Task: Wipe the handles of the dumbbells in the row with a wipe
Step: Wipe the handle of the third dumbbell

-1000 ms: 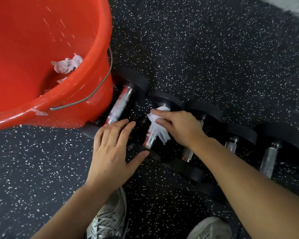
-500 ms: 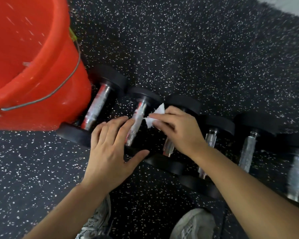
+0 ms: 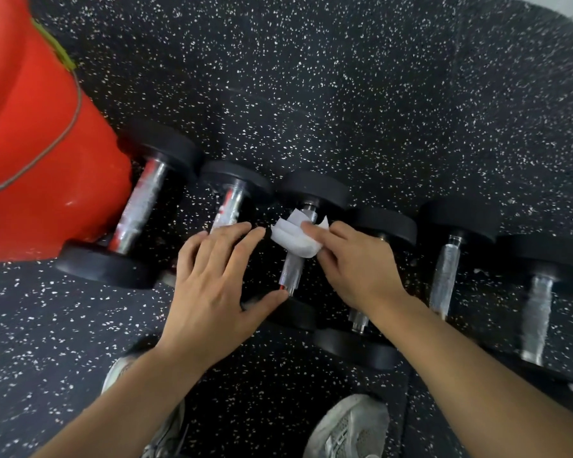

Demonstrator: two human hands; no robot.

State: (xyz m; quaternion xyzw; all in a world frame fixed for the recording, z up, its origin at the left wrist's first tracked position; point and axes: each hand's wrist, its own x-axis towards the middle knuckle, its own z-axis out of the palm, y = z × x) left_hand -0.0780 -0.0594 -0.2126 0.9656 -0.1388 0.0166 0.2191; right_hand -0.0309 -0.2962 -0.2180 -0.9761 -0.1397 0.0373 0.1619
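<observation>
The right hand (image 3: 358, 269) pinches a folded white wipe (image 3: 295, 239) between thumb and fingertips and presses it onto the upper part of the third dumbbell handle (image 3: 293, 274), counting from the red bucket (image 3: 30, 166). The wipe lies directly under the grip, draped across the bar just below its far black head (image 3: 315, 190). The handle's long axis runs from that far head back toward the person, leaning slightly to the left as it comes nearer, so most of the bare knurled metal lies on the near side of the grip, between the wipe and the near head (image 3: 295, 314).

The left hand (image 3: 212, 285) holds nothing. It lies flat with fingers spread, resting just left of the grip over the near part of the second dumbbell handle (image 3: 229, 206), its thumb reaching toward the near end of the third bar. It looks like a steadying hand rather than a wiping one.

The coming stroke, as I judge it, has to follow the bar's axis: drawing the wipe from the far end toward the body, with the fingers curled round the metal. The right hand is the one already on the bar, and its forearm runs roughly along the same line, which suits a straight pull.

Further right of the grip, three more handles (image 3: 445, 276) lie roughly parallel and well apart from the wipe; one is partly hidden under the right wrist. The first handle (image 3: 139, 206) lies far left, against the bucket.
</observation>
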